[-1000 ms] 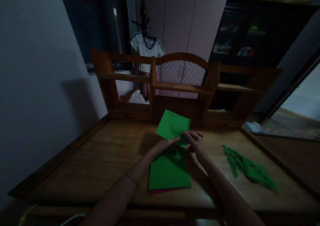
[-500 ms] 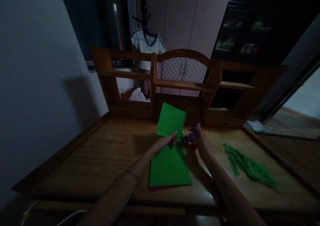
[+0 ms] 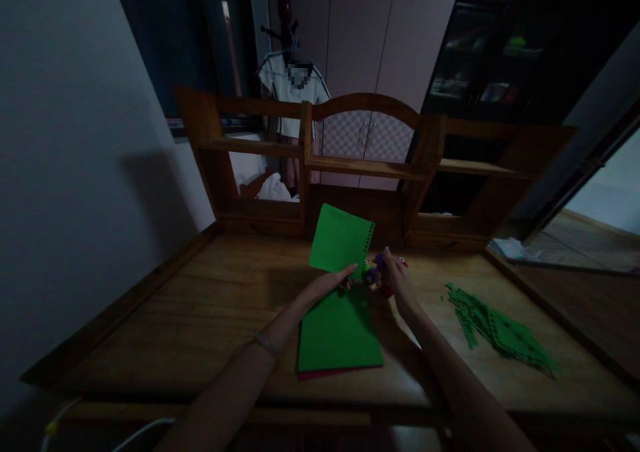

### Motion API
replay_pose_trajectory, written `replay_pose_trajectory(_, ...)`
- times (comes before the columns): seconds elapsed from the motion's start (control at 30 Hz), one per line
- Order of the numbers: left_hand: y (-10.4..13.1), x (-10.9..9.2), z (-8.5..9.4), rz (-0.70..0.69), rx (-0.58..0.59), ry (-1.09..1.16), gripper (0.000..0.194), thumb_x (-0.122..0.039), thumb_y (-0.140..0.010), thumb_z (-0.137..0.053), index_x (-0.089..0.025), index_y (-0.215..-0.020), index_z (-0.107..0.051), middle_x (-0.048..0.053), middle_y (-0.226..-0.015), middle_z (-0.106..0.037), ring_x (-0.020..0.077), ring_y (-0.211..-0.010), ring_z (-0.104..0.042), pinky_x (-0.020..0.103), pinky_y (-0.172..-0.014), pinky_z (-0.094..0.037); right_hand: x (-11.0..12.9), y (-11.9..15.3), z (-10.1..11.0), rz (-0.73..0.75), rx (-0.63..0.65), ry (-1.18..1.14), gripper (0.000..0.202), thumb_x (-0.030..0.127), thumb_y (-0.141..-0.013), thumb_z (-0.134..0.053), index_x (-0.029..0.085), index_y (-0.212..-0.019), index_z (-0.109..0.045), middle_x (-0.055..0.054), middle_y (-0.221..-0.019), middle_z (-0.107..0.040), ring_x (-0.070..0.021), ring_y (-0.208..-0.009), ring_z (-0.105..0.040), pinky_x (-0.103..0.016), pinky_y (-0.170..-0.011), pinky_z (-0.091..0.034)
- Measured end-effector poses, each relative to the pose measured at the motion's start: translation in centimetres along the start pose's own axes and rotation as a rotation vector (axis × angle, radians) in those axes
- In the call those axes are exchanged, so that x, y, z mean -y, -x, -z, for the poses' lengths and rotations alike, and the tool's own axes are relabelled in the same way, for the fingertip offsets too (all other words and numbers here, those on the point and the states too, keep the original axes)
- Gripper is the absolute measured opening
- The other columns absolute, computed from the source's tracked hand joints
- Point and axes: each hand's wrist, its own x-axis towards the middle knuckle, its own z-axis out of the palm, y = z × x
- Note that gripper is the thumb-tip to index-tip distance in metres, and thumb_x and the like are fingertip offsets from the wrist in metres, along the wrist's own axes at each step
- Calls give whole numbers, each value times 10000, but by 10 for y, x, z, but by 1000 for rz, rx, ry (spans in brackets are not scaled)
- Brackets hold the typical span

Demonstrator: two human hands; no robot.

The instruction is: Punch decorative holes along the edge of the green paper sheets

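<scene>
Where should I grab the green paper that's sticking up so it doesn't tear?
Take the green sheet by its plain lower-left edge, coming from the left, where the left hand pinches it. The right edge carries a row of punched holes, probably weaker, and the right hand is busy there with a small colourful tool.

place: home bedroom | cues: wooden desk with hutch shelf; behind it wardrobe, hanging shirt
</scene>
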Motion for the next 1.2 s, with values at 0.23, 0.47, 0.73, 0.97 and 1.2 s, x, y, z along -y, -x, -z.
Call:
replay_pose_trajectory(0.23, -3, 9, -4, -82, -18, 148, 551, -650, -731, -495, -129, -694, -667, 70, -696, -635, 158, -611, -530, 296, -666, -420, 5, 1, -6, 107, 28, 83, 433, 612, -822, -465, 188, -819, -551, -7, -682, -566, -140, -583, -538, -234, -534, -430)
replay_pose_trajectory(0.47, -4, 4, -6, -45, -46, 223, 540, -625, -738, -513, -113, -750, -682, 69, -684, -638, 175, -659, -566, 320, -737, -445, 1, 1, -8, 132, 106, 78, 399, 573, -786, -553, 193, -905, -526, -8, -703, -598, -151, -581, -579, -243, -509, -451)
replay_pose_trajectory(0.73, 3, -10, -3, 21, -107, 236, 554, -647, -709, -534, -117, -754, -688, 71, -682, -653, 207, -755, -595, 323, -775, -438, 1, 3, -10, 145, 103, 90, 409, 567, -772, -577, 192, -923, -513, -38, -767, -636, -169, -648, -615, -253, -552, -489)
replay_pose_trajectory(0.97, -12, 3, 3, 55, -191, 164, 588, -716, -688, -474, -175, -479, -571, 41, -546, -577, 184, -666, -557, 290, -707, -420, 5, 3, -3, 145, -12, 132, 468, 592, -755, -577, 198, -991, -488, -35, -740, -649, -171, -561, -604, -240, -467, -452)
replay_pose_trajectory(1.2, -20, 14, 7, 38, -218, 104, 633, -750, -690, -421, -177, -440, -520, 32, -526, -538, 150, -574, -502, 270, -655, -398, -3, 4, -2, 323, 0, 447, 366, 497, -787, -598, 194, -991, -601, -62, -889, -633, -198, -768, -604, -290, -667, -463)
